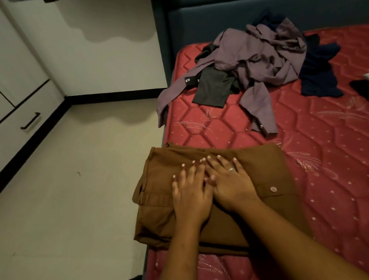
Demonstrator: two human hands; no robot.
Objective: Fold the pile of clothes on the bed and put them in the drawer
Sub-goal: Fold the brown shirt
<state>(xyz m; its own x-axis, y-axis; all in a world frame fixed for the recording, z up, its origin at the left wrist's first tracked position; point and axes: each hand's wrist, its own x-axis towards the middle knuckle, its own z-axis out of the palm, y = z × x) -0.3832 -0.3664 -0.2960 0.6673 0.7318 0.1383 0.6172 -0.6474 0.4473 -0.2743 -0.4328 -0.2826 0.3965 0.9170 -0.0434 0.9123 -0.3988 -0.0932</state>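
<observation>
Both hands lie flat with straight fingers, left hand [192,194] and right hand [231,184] side by side, pressing the folded brown shirt [263,171]. That shirt sits at the near left edge of the red quilted mattress [348,164], overhanging it slightly. Beyond the shirt, near the blue headboard [278,5], lies the unfolded pile [259,58]. Left of the shirt is pale floor [67,192], then the white drawer [11,131] with its dark handle.

Both hands lie palm down, side by side, near the left edge of the bed [339,165]. The left hand [192,200] and right hand [233,187] have their fingers straight and slightly spread, with the inner edges touching. The right hand wears a ring [231,169]. Both bare forearms reach forward and converge.
</observation>
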